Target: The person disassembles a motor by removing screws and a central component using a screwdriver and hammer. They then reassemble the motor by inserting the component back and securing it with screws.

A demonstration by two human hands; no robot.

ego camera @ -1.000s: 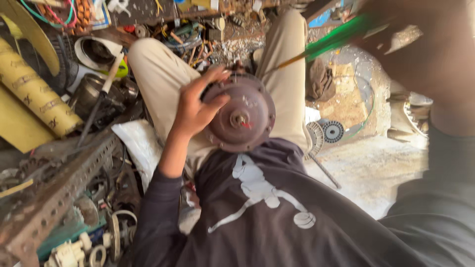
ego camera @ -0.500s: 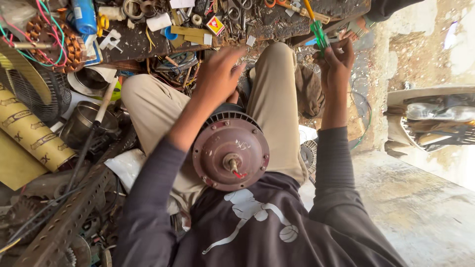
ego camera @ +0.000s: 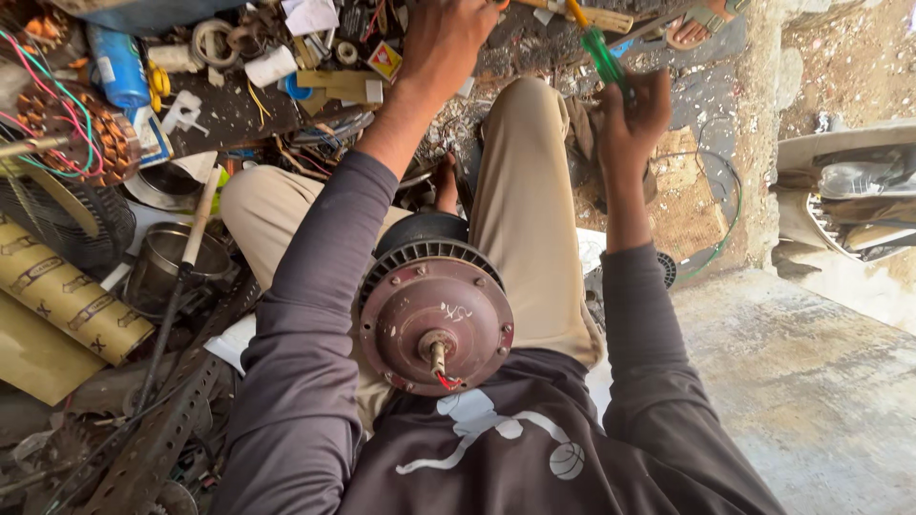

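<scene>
The motor [ego camera: 436,319], a round rust-brown housing with a finned rim, rests on the person's lap between the thighs, shaft end up, a red wire at the shaft. Neither hand holds it. Left of the legs lie a yellow cardboard tube [ego camera: 62,291], a metal pot [ego camera: 176,262] and a copper-wound stator [ego camera: 72,133] with coloured leads.

The left hand [ego camera: 448,38] reaches forward into the clutter on the floor [ego camera: 258,114]; its fingers run past the top edge, so I cannot tell if they are open or closed. The right hand [ego camera: 632,119] is raised, fingers closed round a green-handled screwdriver [ego camera: 601,52].

To do this well, I judge the knees should stay steady so the unheld motor does not roll while the left hand searches, and the screwdriver tip should stay pointed away.

Half a second earlier the left hand was nearer the motor; now it stretches further out, and the screwdriver sits lower.
</scene>
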